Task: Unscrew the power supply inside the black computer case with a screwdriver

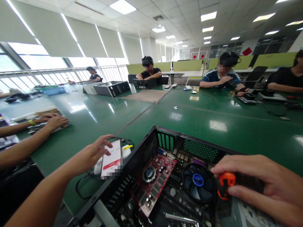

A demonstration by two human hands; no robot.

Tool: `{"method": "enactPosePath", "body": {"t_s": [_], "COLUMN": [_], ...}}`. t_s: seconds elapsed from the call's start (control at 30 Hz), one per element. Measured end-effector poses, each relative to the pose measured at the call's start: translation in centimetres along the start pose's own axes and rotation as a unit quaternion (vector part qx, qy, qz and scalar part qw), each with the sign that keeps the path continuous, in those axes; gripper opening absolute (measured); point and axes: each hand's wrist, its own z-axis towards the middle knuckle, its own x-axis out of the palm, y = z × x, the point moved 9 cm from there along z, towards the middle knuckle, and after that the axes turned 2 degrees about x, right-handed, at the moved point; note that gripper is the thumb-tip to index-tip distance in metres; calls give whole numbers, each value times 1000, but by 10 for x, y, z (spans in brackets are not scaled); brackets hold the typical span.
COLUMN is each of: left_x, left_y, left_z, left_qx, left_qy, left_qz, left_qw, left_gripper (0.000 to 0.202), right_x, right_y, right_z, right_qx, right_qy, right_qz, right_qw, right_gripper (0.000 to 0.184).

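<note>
An open black computer case lies in front of me on the green table. Inside it sit a red circuit card and a blue fan. My right hand is closed around an orange and black tool handle just right of the fan. My left hand reaches to a white and red phone lying beside the case's left wall, fingers stretched out and touching its edge. White devices and black cables lie under the phone.
A co-worker's two forearms rest at the left over a circuit board. Several other people sit along the far side with computer cases and parts. A brown mat lies mid-table.
</note>
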Motion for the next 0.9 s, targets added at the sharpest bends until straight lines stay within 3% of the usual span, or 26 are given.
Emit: {"method": "enactPosePath", "body": {"t_s": [0.17, 0.27, 0.37, 0.5, 0.6, 0.7, 0.8, 0.9], "left_x": [5, -5, -24, -45, -28, 13, 56, 93], "left_y": [0, -17, -65, -164, -237, -293, -333, -352], "left_z": [3, 4, 2, -11, -29, -47, -59, -59], "left_qx": [-12, -22, 26, 167, 284, 374, 450, 479], "left_qy": [-12, 18, 55, 78, 123, 201, 246, 270], "left_qz": [13, 15, 33, 76, 153, 187, 206, 236], "left_qw": [1000, 999, 998, 980, 938, 886, 833, 802], "left_gripper": [50, 52, 50, 51, 54, 81, 109, 120], "right_x": [-2, -6, -12, -22, -24, -21, -20, -19], "right_y": [1, 4, 8, 6, 6, 7, 7, 8], "right_z": [-1, 0, 2, 3, 3, 1, 0, 0], "right_qx": [-7, -15, -17, -2, -2, -5, -13, -26], "right_qy": [-4, -10, -15, -49, -55, -47, -41, -35], "right_qz": [14, 23, 40, 81, 92, 92, 92, 94], "right_qw": [1000, 1000, 999, 996, 994, 995, 995, 995], "right_gripper": [41, 41, 36, 34, 33, 33, 36, 38]}}
